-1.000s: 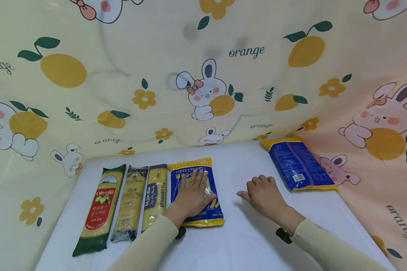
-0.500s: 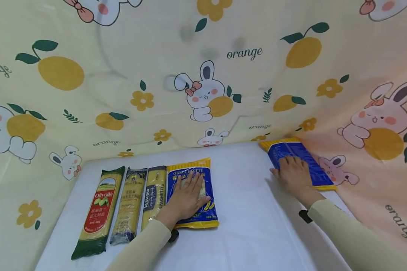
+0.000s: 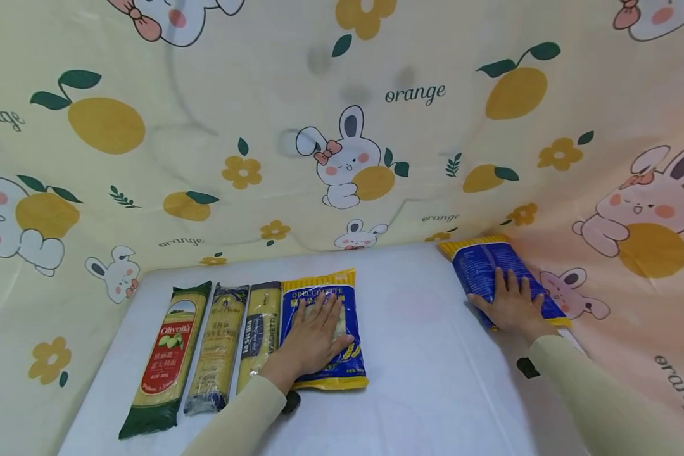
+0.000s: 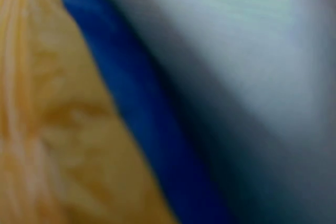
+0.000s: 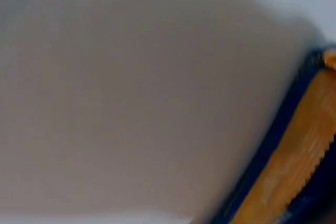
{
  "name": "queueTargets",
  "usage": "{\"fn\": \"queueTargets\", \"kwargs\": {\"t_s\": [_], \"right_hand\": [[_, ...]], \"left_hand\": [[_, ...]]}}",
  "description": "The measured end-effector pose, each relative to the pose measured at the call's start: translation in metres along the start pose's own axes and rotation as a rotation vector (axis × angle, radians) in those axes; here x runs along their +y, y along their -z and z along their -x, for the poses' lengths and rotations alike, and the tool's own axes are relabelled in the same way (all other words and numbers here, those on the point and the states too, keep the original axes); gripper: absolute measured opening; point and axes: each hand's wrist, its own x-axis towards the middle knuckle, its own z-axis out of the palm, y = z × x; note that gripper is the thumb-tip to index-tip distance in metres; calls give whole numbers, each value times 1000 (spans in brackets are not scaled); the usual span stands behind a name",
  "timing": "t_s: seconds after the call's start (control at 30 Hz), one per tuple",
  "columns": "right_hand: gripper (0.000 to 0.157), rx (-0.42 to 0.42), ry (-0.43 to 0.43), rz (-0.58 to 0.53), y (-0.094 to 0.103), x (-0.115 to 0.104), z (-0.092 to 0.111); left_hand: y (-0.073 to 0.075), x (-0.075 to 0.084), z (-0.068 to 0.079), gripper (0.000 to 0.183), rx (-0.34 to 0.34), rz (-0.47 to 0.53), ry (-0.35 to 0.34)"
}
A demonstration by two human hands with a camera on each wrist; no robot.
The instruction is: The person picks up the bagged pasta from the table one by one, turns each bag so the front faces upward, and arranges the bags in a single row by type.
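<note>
My left hand (image 3: 313,339) rests flat, fingers spread, on a blue and yellow bag of orecchiette pasta (image 3: 350,320). That bag's yellow end (image 4: 79,124) and blue edge fill the left of the left wrist view, blurred. On the right, my right hand (image 3: 510,304) lies with spread fingers on a second blue and yellow bag (image 3: 479,263), whose printed back faces up. Part of this bag is hidden under the hand. A yellow end strip (image 5: 283,166) of it shows at the right of the right wrist view.
Left of the orecchiette bag lie a La Sicilia spaghetti pack (image 3: 262,329), a clear yellow pasta pack (image 3: 216,348) and a red-labelled Olivoilà pasta pack (image 3: 168,354), side by side. They are on a white table (image 3: 416,380). A patterned cloth (image 3: 262,126) hangs behind and at the sides.
My right hand has moved right from above the bare table onto the second bag, and its fingers have spread. The left hand stays on the orecchiette bag, which has shifted slightly left.
</note>
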Motion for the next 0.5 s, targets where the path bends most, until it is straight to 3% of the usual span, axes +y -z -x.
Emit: {"fn": "queueTargets", "kwargs": {"t_s": [0.23,0.5], "right_hand": [[119,-1,-25,-19,-20,-38,18],[100,-25,25,-9,-49,-129,70]], "left_hand": [[-1,5,1,85,10,14,3],[-1,7,2,85,26,17,1]]}}
